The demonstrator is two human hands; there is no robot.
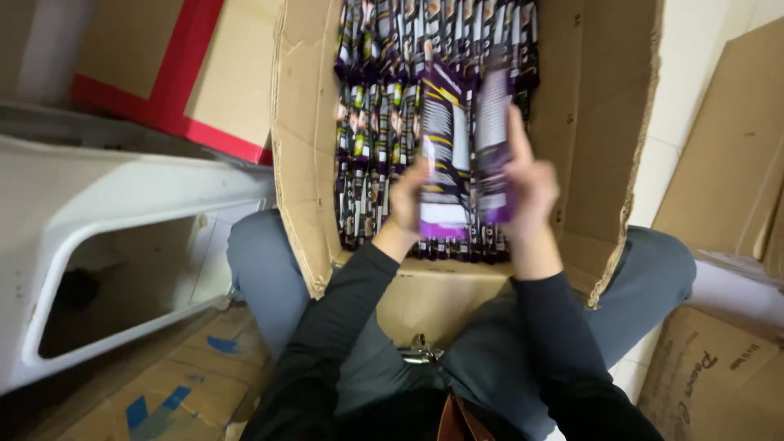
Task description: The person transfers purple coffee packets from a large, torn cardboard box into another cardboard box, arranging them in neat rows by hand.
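Purple, white and yellow on the two held packets [461,147]. Dark purple-black with white and yellow flecks across the rows of packed packets [384,122]. Plain brown on the open carton [306,163]. Black sleeves [343,327], grey-blue trousers [261,261]. Red band along a brown box [175,90]. White plastic stool [98,196]. Blue tape patches on flattened brown cardboard [175,392].

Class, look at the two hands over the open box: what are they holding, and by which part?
Purple snack packets, gripped along their lower side edges: left hand and right hand.
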